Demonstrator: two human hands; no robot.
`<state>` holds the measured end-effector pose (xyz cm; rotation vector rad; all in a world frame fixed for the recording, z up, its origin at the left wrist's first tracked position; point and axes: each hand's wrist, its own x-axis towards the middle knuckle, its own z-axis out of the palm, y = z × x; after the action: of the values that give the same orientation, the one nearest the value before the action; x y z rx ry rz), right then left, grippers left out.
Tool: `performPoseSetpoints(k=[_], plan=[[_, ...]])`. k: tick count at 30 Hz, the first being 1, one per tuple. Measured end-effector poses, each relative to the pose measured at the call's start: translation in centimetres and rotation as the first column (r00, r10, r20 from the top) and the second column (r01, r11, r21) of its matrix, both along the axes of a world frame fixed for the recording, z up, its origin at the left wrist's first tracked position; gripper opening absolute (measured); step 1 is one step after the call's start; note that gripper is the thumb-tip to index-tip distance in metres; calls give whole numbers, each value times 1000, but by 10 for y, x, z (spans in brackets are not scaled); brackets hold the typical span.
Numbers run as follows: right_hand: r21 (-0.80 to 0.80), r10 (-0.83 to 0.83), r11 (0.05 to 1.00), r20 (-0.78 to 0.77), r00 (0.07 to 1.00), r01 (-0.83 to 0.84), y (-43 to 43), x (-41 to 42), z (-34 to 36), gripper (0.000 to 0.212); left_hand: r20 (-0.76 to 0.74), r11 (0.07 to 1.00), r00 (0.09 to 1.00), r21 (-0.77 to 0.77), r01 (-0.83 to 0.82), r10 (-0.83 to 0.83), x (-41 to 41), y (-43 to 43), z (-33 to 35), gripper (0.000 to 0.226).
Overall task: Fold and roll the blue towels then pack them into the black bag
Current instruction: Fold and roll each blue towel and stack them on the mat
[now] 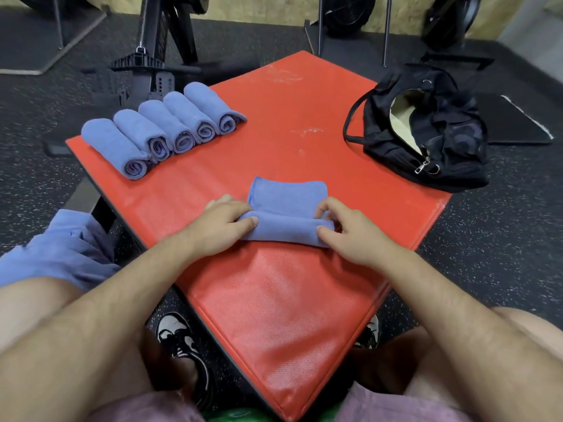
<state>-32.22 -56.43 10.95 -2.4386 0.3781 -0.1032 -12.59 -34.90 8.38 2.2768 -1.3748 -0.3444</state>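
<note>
A folded blue towel lies in the middle of the red padded box, its near end partly rolled up. My left hand pinches the roll's left end and my right hand pinches its right end. Several rolled blue towels lie side by side at the box's far left. The black bag sits unzipped at the far right corner, its pale lining showing. Loose blue towels are heaped over my left knee.
Black gym machine frames stand on the speckled rubber floor behind the box. A dark mat lies on the floor right of the bag. My shoes are under the box's near corner.
</note>
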Motion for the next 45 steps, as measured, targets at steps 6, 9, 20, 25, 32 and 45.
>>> performPoseSetpoints(k=[6, 9, 20, 25, 32, 45], plan=[[-431, 91, 902, 207, 974, 7, 1, 5, -11, 11, 495, 957, 869, -255, 140, 5, -6, -1, -2, 18], [-570, 140, 819, 97, 985, -60, 5, 1, -12, 27, 536, 973, 838, -119, 196, -103, -3, 4, -9, 52], [-172, 126, 976, -74, 989, -137, -1, 5, -4, 24, 57, 991, 989, 19, 133, -133, 6, 2, 9, 57], [-162, 58, 985, 21, 998, -54, 4, 10, -4, 31, 280, 982, 960, -180, 51, 1, -3, -4, 6, 39], [-620, 161, 779, 50, 986, -96, 15, 7, -6, 39, 481, 970, 851, -6, 242, -210, -6, -10, -6, 72], [-348, 91, 925, -181, 979, -150, 21, 13, 4, 54, 442, 996, 895, -78, -32, 63, -18, -24, 5, 66]])
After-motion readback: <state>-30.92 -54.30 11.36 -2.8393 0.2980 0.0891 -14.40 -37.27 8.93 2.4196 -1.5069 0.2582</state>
